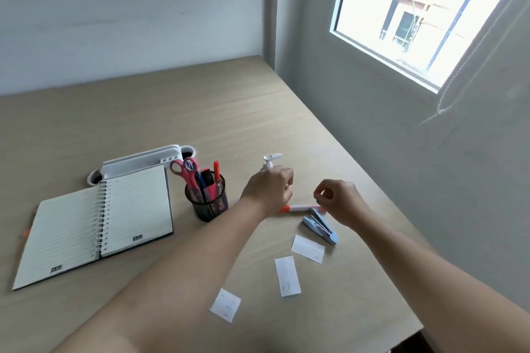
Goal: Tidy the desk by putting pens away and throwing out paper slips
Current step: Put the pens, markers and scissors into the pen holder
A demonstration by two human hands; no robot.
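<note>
Both arms reach out over the desk, bare to above the elbow. The left hand hangs above the wood just right of the cup, fingers curled loosely inward with nothing in them that I can see. The right hand is close beside it, thumb and forefinger bent toward each other in a pinch right over the near end of the pen; whether they actually touch it I cannot tell. That pen, white with orange ends, lies flat on the desk between the two hands, its right end by the stapler. The stapler is pale blue and lies tipped on its side. Three slips lie loose nearer to me: one just beside the stapler, one below it, and one further left, near the left forearm. The black mesh cup holds pink scissors, a red pen and other markers, all upright. Left of it an open spiral notebook lies flat, with a white tray behind. A white pump top pokes up behind the left hand.
</note>
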